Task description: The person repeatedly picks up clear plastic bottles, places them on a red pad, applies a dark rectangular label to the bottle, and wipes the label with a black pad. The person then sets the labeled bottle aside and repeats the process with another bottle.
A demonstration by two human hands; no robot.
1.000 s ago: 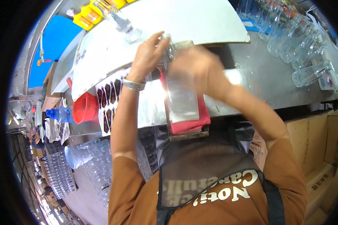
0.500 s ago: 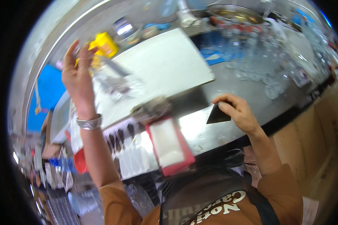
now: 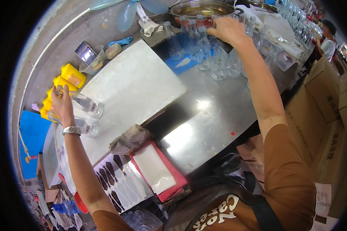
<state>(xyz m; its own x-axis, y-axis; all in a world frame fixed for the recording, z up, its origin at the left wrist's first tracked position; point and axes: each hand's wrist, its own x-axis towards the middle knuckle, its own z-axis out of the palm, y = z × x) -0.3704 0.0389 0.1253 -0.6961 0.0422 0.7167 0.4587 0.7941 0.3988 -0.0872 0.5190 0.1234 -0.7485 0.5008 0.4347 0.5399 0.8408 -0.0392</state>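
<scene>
My left hand point(image 3: 63, 103) is at the upper left, its fingers closed around the neck end of a clear glass bottle point(image 3: 88, 104) that lies tilted over the white board point(image 3: 142, 81). Just below it lies a second clear bottle point(image 3: 85, 126). My right hand point(image 3: 232, 31) reaches to the far right, above a cluster of upright glass bottles point(image 3: 218, 65). Under its fingers shows the dark edge of a black flat piece point(image 3: 223, 46); most of it is hidden by the hand. Beside the left hand stand several yellow bottles point(image 3: 73, 75).
A grey block point(image 3: 130, 139) rests at the board's near edge, above a red cloth point(image 3: 177, 188) with a white pad point(image 3: 154, 168). A wide metal pan point(image 3: 202, 9) stands at the back. Cardboard boxes point(image 3: 320, 115) fill the right; another person point(image 3: 328, 46) is beyond.
My right hand has moved from the table's near side up to the glass bottles. My left hand has come down onto the bottle by the yellow bottles. The view has shifted and sharpened.
</scene>
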